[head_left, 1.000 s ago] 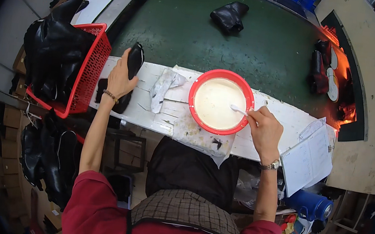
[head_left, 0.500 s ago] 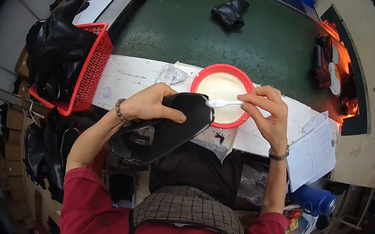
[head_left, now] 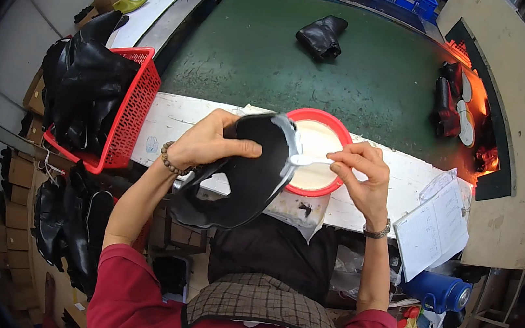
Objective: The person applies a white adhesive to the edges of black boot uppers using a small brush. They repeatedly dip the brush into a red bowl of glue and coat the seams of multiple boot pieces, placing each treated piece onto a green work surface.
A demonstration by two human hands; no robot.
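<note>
My left hand [head_left: 215, 145] is closed on a black boot upper [head_left: 253, 189], thumb on its dark inner side. A band of wet whitish coating [head_left: 288, 134] runs along the upper's right edge. Pinched in my right hand [head_left: 363, 174] is a white toothbrush-like brush [head_left: 315, 161], its head touching that coated edge. Just behind, partly covered by the upper and the brush, a red bowl [head_left: 347, 132] holds cream-coloured liquid.
A red basket [head_left: 141, 97] heaped with black boot uppers stands at left. Beyond the white bench lies a green conveyor belt [head_left: 238, 43] carrying a black boot [head_left: 322, 37]; more boots sit by the glowing opening at right. An open notebook [head_left: 432, 224] lies right of my arm.
My left hand has turned the boot upper so more of its inner side faces up. Whitish coating now covers much more of the edge. The brush has moved slightly nearer me along it.
</note>
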